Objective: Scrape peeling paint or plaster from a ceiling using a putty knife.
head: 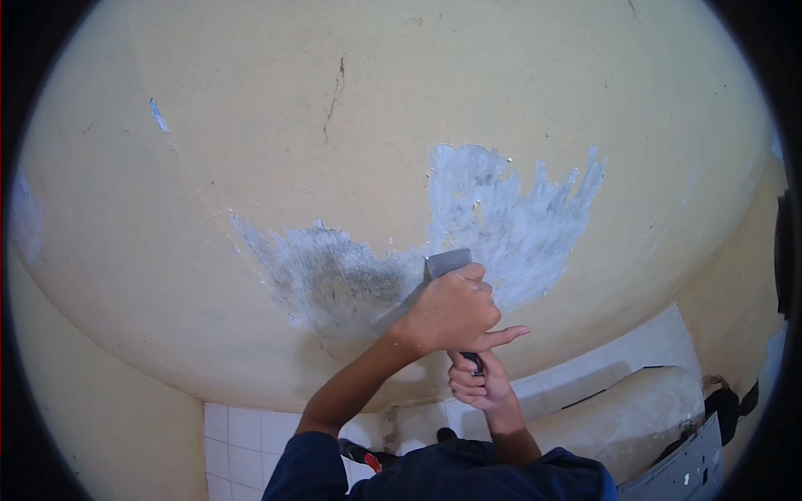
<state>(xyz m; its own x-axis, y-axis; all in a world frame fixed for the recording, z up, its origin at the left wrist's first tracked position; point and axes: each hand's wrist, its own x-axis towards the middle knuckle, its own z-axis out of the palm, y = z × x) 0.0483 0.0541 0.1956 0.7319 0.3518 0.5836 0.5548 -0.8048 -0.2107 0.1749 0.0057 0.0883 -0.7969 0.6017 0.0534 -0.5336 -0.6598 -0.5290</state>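
A broad metal scraper blade (448, 262) lies against the painted wall (250, 156), at the lower edge of a patch of stripped paint (514, 219). My left hand (454, 310) is closed around the tool just behind the blade, its thumb sticking out to the right. Lower down, my right hand (479, 379) grips the dark handle (473, 362) of the scraper. Another greyish bare patch (351, 269) spreads to the left of the blade, with ragged paint edges. Part of the tool between the hands is hidden.
Below the wall are white floor tiles (241, 438) and a foot in a dark shoe with red (369, 460). At the lower right stand a pale rounded surface (620, 413) and a grey panel (689, 460) with white flecks. Someone else's dark-clothed part (722, 410) shows beside it.
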